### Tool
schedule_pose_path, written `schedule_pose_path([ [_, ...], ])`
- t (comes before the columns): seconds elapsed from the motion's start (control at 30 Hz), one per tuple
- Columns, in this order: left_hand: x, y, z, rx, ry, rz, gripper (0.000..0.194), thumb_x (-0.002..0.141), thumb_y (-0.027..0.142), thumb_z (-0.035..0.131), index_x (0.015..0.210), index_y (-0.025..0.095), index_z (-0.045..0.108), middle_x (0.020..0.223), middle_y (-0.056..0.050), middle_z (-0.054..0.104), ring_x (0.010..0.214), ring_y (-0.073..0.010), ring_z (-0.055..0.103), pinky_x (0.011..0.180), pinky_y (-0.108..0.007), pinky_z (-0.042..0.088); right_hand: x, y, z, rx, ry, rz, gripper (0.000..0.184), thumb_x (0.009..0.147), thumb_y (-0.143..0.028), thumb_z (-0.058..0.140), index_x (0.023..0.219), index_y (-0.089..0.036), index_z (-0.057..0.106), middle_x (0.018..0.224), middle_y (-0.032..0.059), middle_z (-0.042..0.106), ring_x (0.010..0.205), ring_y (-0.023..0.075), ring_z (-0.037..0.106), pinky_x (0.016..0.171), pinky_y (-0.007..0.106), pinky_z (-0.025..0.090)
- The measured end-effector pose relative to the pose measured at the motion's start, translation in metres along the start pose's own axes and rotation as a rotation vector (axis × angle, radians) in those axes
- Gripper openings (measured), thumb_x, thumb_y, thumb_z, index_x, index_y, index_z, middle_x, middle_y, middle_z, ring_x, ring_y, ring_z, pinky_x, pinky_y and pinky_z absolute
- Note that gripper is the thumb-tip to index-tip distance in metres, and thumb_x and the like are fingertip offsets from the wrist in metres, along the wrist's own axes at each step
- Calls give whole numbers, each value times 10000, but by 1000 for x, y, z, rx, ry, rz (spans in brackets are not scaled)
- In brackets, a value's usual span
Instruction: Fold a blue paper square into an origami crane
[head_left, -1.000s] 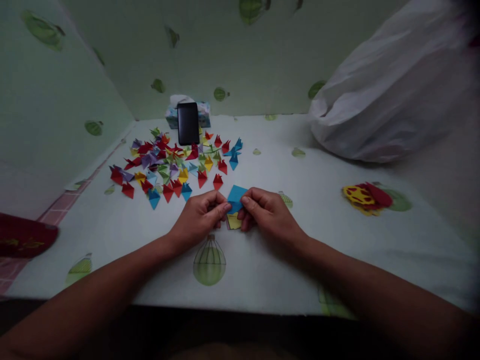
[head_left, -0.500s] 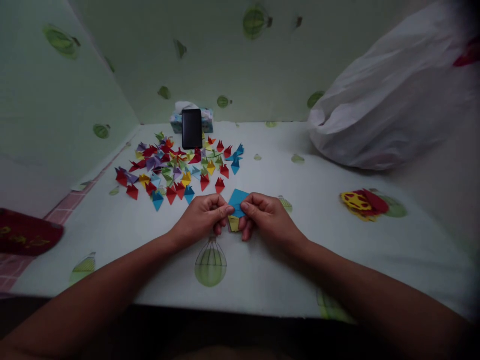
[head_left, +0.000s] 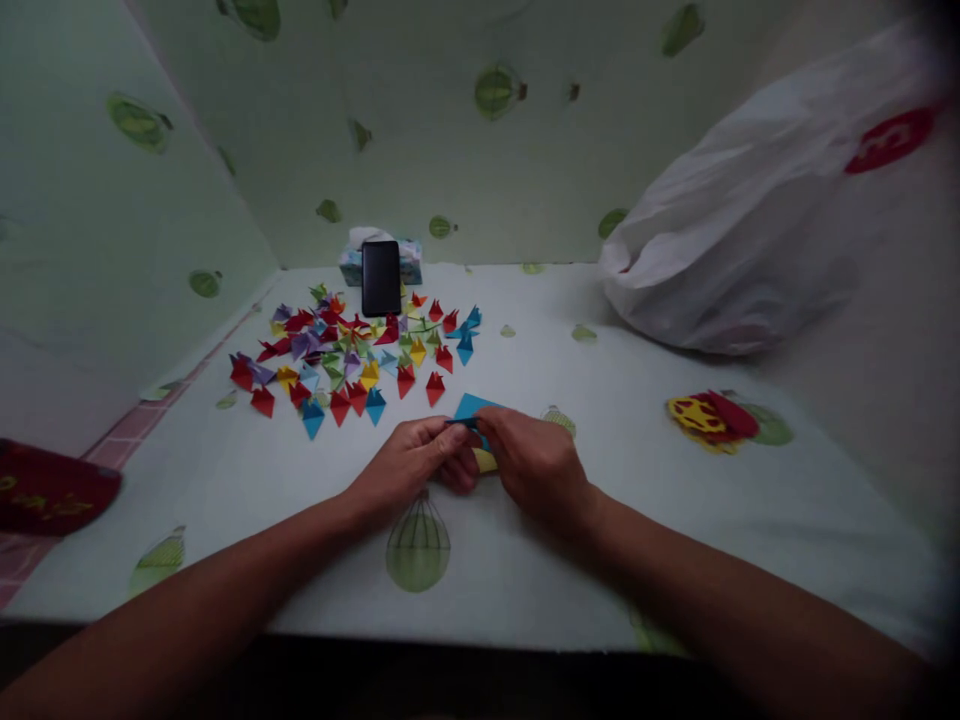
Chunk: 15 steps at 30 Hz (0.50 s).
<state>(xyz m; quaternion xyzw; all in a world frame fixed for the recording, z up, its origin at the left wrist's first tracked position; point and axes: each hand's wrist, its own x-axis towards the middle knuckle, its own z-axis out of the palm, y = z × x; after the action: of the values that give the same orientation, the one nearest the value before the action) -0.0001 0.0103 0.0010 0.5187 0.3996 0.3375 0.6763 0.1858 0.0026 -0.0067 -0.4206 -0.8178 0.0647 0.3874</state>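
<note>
Above the middle of the table, my left hand (head_left: 420, 455) pinches a small folded piece of blue paper (head_left: 466, 423) between thumb and fingers. My right hand (head_left: 536, 465) closes on the other end of that paper, its fingers curled and partly hidden behind the knuckles. The piece shows nearly edge-on, so its folds are hard to make out. Just behind the hands, a flat blue paper corner (head_left: 472, 403) shows. A bit of yellow paper (head_left: 486, 461) peeks out below, between the hands.
Many colourful folded paper cranes (head_left: 352, 360) spread over the left back of the table (head_left: 525, 580). A black phone (head_left: 381, 280) leans on a tissue box (head_left: 410, 262). At right are a white plastic bag (head_left: 712, 240) and red and yellow cutouts (head_left: 709, 420); a red item (head_left: 56, 487) lies left.
The held blue paper has turned from facing me to nearly edge-on. My right hand has rolled over, its knuckles now upward. The whole view has shifted slightly.
</note>
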Motion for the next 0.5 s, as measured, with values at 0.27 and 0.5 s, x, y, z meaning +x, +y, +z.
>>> schedule_pose_path([
  [0.27,0,-1,-1,-185,22,66,306,885,425,706,946,127,676,782,-48,712,677,-133,674,720,-279,581,-3,-1,5,9,19,-133,301,1009,-186,457,1112,-182,740,1190,168,753,1075,272,731,906,433,619],
  [0.5,2,5,-11,136,135,159,206,874,304,674,994,138,650,755,-18,700,693,-142,693,723,-285,566,3,0,-1,414,28,227,129,941,-283,609,1020,-209,680,962,85,759,868,214,723,790,363,588],
])
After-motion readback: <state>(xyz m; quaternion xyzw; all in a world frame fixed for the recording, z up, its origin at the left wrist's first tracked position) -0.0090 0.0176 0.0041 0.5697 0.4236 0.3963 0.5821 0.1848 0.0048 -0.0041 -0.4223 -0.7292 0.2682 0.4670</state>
